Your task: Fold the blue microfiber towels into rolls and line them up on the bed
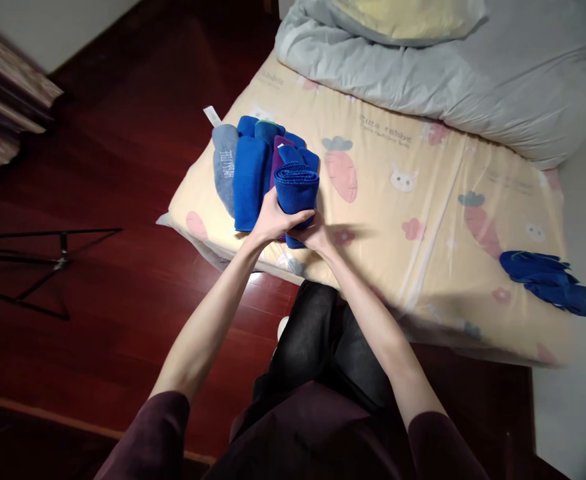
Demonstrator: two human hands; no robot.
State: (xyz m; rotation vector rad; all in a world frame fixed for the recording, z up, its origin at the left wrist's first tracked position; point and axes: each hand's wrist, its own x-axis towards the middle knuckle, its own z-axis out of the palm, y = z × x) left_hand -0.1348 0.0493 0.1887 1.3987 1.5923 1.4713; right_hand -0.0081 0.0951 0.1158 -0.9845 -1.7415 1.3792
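A tightly rolled blue towel [297, 192] stands between my hands, its spiral end facing up. My left hand [274, 219] is wrapped round its left side, with the thumb across the front. My right hand [315, 233] grips it from the lower right; some of its fingers are hidden. Just behind and left of it, several folded or rolled blue cloths [251, 180] lie close together, with a strip of purple cloth [276, 157] among them. At their left edge rests a grey-blue fabric item [224, 167] with white lettering and a white tag [212, 117].
The bed's yellow carrot-and-rabbit sheet [373, 180] spreads beneath the cloths. A crumpled blue cloth [547, 277] lies near the right edge. A grey quilt [423, 83] and a yellow pillow [413, 17] are at the back. Black stand legs [63, 250] rest on the dark red floor [137, 147].
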